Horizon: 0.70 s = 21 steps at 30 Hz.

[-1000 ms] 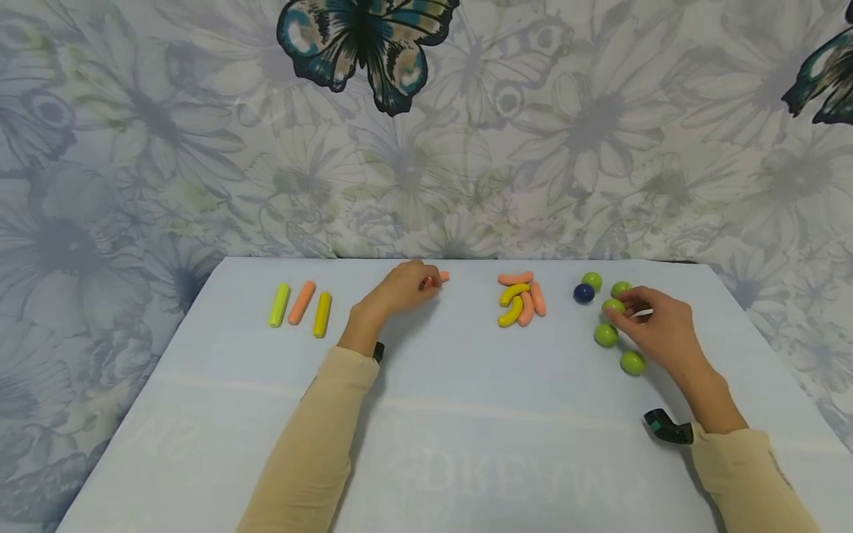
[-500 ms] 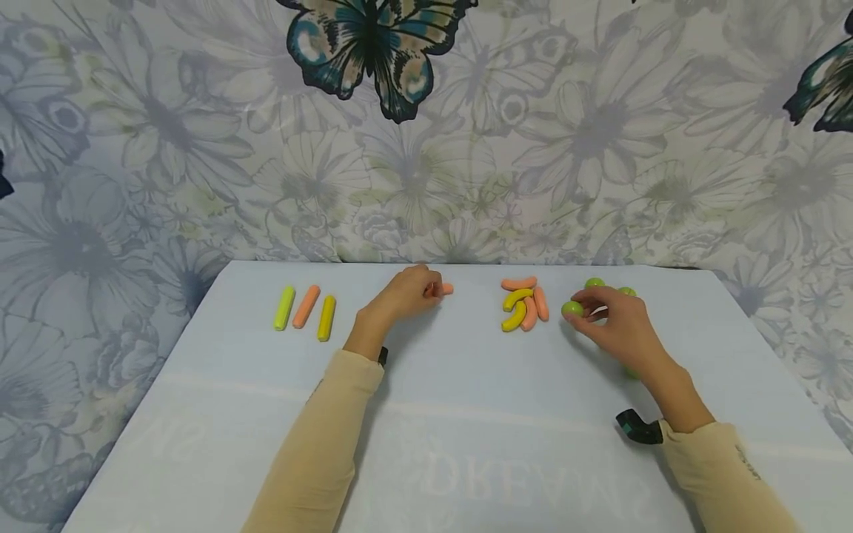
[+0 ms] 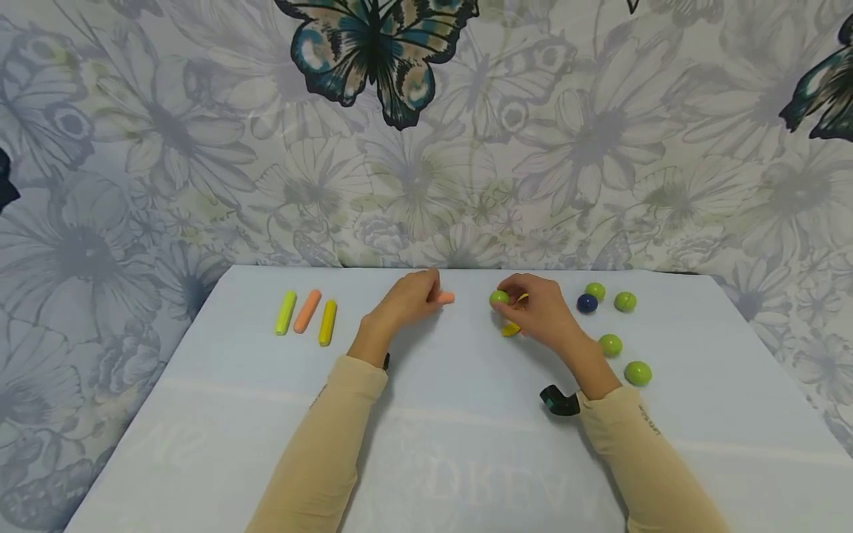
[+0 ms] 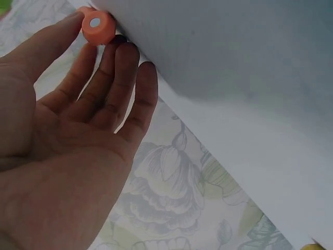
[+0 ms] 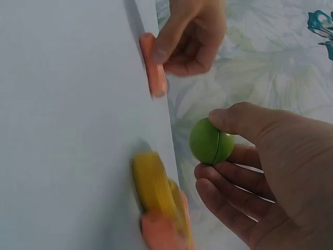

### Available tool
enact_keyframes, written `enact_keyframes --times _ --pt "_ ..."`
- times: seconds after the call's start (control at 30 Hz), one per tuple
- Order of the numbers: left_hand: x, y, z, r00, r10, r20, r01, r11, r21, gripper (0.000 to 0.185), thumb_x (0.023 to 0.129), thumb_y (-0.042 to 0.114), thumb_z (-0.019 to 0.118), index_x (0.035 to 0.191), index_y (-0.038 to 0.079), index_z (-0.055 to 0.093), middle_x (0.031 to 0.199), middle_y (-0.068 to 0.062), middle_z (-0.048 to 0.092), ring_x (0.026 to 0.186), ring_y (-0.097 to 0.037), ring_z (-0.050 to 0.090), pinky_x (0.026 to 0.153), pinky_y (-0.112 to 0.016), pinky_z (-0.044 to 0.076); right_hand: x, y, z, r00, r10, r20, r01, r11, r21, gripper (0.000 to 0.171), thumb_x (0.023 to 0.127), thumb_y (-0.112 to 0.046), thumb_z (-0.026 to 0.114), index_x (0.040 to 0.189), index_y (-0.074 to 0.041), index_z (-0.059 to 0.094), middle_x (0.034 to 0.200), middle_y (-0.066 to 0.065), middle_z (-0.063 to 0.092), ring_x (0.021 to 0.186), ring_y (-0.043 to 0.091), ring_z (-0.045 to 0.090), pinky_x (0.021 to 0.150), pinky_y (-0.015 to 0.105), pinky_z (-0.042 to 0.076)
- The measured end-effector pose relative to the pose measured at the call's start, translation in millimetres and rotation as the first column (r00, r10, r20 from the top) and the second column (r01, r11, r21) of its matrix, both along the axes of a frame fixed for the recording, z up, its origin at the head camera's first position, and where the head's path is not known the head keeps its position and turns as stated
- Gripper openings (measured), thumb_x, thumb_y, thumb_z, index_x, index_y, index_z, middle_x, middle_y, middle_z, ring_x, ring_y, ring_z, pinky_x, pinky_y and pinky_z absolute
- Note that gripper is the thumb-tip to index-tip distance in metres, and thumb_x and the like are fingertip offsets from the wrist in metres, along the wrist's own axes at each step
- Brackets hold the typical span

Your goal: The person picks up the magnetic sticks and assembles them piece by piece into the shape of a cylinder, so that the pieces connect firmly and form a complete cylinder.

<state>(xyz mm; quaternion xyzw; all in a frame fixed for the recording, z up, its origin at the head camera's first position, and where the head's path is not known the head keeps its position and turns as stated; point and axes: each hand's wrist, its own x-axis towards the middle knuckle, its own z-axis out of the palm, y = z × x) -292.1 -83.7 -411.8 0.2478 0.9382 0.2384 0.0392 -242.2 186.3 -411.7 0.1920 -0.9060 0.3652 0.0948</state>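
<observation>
My left hand (image 3: 405, 302) is near the table's far edge, with thumb and forefinger pinching a short orange stick (image 5: 153, 67). One round end of the stick, with a small pale hole, faces the left wrist view. My right hand (image 5: 296, 166) pinches a glossy green ball (image 5: 208, 141) with a seam around it, the thumb on one side and fingers on the other. In the head view this hand partly covers the pile of curved yellow pieces (image 3: 510, 329) and curved orange pieces. In the right wrist view a yellow curved piece (image 5: 151, 179) shows just below the ball, clear of my fingers.
On the white table (image 3: 426, 444), a light green stick (image 3: 285, 312), an orange stick (image 3: 306, 311) and a yellow stick (image 3: 327, 323) lie at the left. Several green balls (image 3: 638, 373) and a dark blue ball (image 3: 586, 303) rest at the right. A patterned wall (image 3: 466, 170) stands behind.
My right hand has picked a green ball out of the group at the right and carried it left, over the curved pieces. The left hand stays at the orange stick.
</observation>
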Motion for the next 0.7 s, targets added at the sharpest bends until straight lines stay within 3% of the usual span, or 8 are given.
enact_keyframes --times 0.27,0.4,0.7 --pt "0.6 3 -4.5 1.0 0.007 -0.006 -0.008 0.999 -0.032 0.037 0.101 0.041 0.07 0.097 0.004 0.068 0.081 -0.004 0.06 0.077 -0.02 0.056 0.079 -0.036 0.051 -11.4 -36 -13.0 0.999 0.042 0.023 -0.043 0.998 0.055 0.021 0.091 -0.015 0.082 0.109 -0.005 0.075 0.101 0.008 0.076 0.092 0.023 0.072 0.085 0.041 0.059" --pt "2.2 3 -4.8 0.999 0.034 0.022 -0.034 0.999 0.004 0.034 0.1 0.039 0.073 0.096 0.006 0.068 0.082 -0.004 0.063 0.076 -0.019 0.057 0.077 -0.035 0.05 -10.4 -39 -21.0 0.999 0.051 0.003 -0.051 0.995 0.083 0.024 0.092 -0.015 0.082 0.112 -0.004 0.073 0.103 0.008 0.074 0.092 0.023 0.071 0.085 0.04 0.057" --pt "1.1 0 -6.3 0.998 -0.016 0.064 0.011 0.997 0.081 0.029 0.099 0.037 0.075 0.093 0.01 0.068 0.078 -0.002 0.062 0.071 -0.016 0.054 0.069 -0.03 0.045 -9.1 -44 -24.0 0.996 0.093 -0.006 -0.092 0.992 0.082 0.029 0.093 -0.015 0.082 0.118 -0.004 0.072 0.109 0.009 0.075 0.093 0.023 0.072 0.085 0.04 0.059"
